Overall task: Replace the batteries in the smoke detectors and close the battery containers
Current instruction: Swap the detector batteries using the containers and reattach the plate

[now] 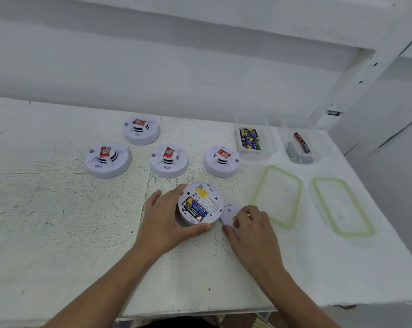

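Note:
A white smoke detector (201, 202) lies upside down near the table's front, its battery bay uncovered with batteries (196, 208) inside. My left hand (167, 217) grips its left and lower rim. The round white back cover (231, 213) lies flat on the table just right of the detector, and my right hand (252, 224) has its fingers closed on the cover's lower right part. Several other smoke detectors stand face up further back, among them ones at the left (108, 159), middle (169, 160) and right (221, 160).
Two clear plastic containers stand at the back right: one with several coloured batteries (250, 138), one with a red battery and grey ones (300, 147). Their green-rimmed lids (279, 195) (343, 207) lie in front of them. The table's front edge runs just below my forearms.

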